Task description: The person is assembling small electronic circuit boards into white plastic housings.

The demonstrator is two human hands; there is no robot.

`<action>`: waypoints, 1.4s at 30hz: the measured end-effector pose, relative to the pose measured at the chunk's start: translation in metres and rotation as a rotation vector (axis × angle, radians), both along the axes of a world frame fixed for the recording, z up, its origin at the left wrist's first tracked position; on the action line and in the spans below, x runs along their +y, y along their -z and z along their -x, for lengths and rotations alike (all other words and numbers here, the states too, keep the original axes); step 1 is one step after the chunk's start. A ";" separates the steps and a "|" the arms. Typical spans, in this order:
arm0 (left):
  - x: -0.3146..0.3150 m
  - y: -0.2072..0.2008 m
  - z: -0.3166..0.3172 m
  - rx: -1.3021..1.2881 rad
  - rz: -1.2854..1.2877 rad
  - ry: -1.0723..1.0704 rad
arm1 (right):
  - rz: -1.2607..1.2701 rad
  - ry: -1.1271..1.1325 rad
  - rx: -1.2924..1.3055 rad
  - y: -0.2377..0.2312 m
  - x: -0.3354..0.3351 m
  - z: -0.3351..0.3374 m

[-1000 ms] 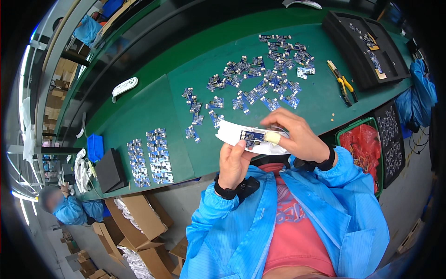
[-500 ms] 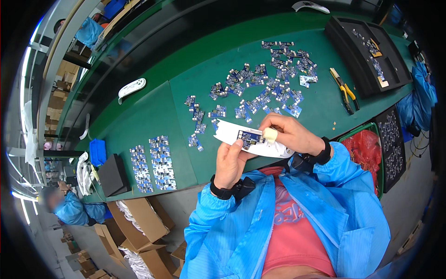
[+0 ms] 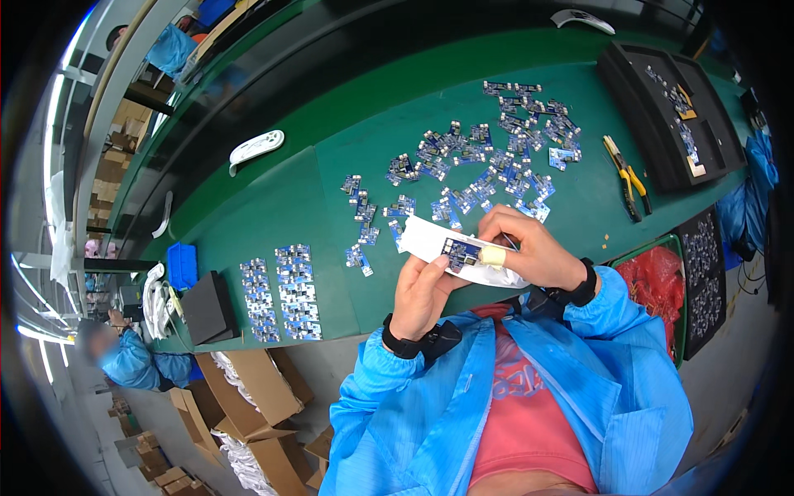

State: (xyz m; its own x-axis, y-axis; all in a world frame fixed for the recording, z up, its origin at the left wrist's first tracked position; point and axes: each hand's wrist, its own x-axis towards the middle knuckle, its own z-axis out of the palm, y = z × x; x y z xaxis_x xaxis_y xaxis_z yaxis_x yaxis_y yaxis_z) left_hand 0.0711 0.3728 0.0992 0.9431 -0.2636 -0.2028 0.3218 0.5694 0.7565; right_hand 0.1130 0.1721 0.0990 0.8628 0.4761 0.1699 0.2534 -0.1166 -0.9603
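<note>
My left hand [image 3: 420, 298] is closed on a white, long plastic shell [image 3: 426, 236], its thumb pressing the edge of a small blue circuit board [image 3: 460, 255] that lies in it. My right hand [image 3: 538, 252] is bent over the shell's other end, fingers curled together. A pale yellow wrap [image 3: 493, 255] covers its thumb tip, beside the board. A thin dark sliver shows between the fingers; what it is I cannot make out. Beyond the shell, many loose circuit boards [image 3: 496, 161] are scattered on the green table mat [image 3: 364, 310].
Yellow-handled pliers [image 3: 628, 178] lie right of the boards, by a black foam tray [image 3: 662, 124]. Boards stand in rows [image 3: 298, 293] at left, near a blue bin [image 3: 182, 266]. A white shell [image 3: 256, 149] rests at the back. A crate with red plastic [image 3: 653, 281] stands at right.
The whole view has shifted a little, so the table things appear farther right. Both hands stay on the shell and board; the right fingers have shifted slightly, and a dark sliver now shows between them.
</note>
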 end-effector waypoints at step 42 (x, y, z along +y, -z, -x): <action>0.055 -0.009 -0.291 -0.098 -0.005 -0.186 | -0.181 0.477 -0.096 0.003 -0.029 -0.058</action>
